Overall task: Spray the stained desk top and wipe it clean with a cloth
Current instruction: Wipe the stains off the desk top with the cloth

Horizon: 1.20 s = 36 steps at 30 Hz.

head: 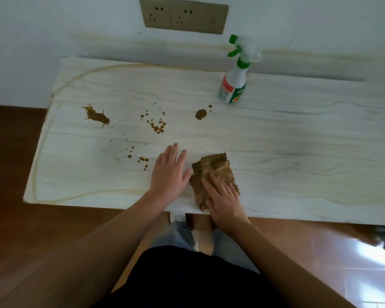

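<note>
now right hand (226, 202) presses cloth (211, 174); left hand (168, 172) rests flat on desk (298, 152).

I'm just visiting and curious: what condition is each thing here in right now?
Desk top: unwiped, marked with brown stains.
Spray bottle: upright at the back, untouched.
Cloth: crumpled, lying near the front edge.
Left hand: open, flat on the desk beside the cloth.
Right hand: fingers straight, resting on the cloth.
Wall sockets: nothing plugged in.
</note>
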Each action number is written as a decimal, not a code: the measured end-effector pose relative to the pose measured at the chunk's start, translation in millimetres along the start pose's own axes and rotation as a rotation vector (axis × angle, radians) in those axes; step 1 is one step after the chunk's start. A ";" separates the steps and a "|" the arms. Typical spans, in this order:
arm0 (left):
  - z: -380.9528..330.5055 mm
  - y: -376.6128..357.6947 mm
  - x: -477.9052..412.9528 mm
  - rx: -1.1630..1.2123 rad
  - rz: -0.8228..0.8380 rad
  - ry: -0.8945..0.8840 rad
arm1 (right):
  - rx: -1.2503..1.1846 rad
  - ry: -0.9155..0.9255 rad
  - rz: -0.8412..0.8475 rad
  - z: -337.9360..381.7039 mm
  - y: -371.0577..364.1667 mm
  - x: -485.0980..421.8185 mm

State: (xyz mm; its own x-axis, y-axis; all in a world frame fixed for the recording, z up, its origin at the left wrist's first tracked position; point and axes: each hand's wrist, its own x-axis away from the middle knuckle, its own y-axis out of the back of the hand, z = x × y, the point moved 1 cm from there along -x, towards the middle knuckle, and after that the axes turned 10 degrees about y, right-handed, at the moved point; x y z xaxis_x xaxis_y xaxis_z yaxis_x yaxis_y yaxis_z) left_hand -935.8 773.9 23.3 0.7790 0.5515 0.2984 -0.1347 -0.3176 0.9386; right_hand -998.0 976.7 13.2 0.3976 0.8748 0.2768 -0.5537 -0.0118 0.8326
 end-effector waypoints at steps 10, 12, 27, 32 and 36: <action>-16.0 -5.2 -35.2 0.044 0.022 0.142 | -0.298 -0.139 -0.323 -68.2 100.3 -53.5; -17.3 -9.4 -34.7 0.026 0.011 0.148 | -0.360 -0.188 -0.390 -89.0 122.9 -80.8; -23.0 -19.1 -36.1 0.007 -0.023 0.180 | -0.433 -0.127 -0.512 -140.3 179.4 -233.3; -26.3 -18.3 -36.0 0.016 0.001 0.203 | -0.413 -0.132 -0.568 -162.4 197.8 -209.2; -26.8 -17.8 -34.9 0.008 0.003 0.197 | -0.345 -0.193 -0.618 -206.4 220.8 -172.1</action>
State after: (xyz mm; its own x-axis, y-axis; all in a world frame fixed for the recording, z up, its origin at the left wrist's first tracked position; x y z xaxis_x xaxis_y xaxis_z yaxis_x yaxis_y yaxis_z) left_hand -977.0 781.0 0.8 0.6439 0.6904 0.3298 -0.1314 -0.3248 0.9366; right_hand -1339.7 923.6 50.3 0.8163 0.5709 -0.0884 -0.3726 0.6373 0.6746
